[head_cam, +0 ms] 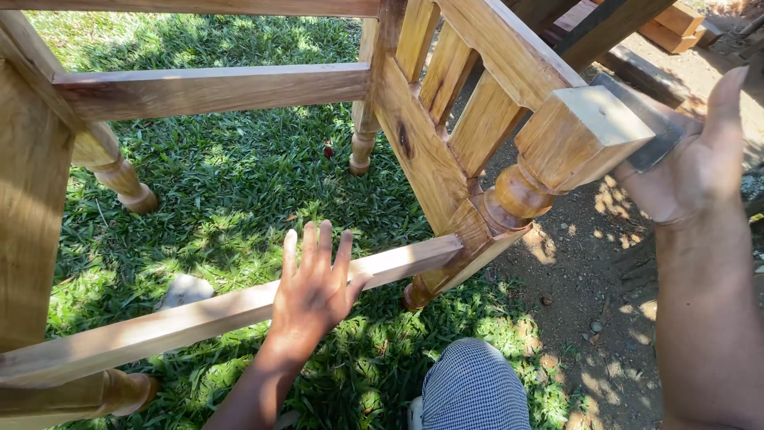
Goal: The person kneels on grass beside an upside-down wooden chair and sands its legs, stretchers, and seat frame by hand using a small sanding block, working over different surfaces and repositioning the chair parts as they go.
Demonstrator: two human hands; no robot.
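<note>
Nearest the camera, a knee in checked cloth (474,388) sits low between the two arms. Just beyond it the left hand (312,288) lies flat with fingers spread wide on a pale, unfinished wooden rail (199,317), gripping nothing. That rail runs from far left of this hand up to a turned leg (509,203) on its right, where it joins the wooden chair frame (414,135), which lies tipped over.

The right hand (700,163) is open, palm pressed against a flat dark sanding block (649,127) that rests on the square-cut end of the turned leg; the thumb points up. The leg's end shows bare, light wood, while the frame's rails and back slats (461,72) are a warmer, glossy amber with visible grain.

Below and beyond the left hand there is open grass (239,183); under the right hand, bare dirt (581,271). Farther out from the left hand stand other turned legs (123,179), and stacked timber (676,24) lies beyond the right hand.
</note>
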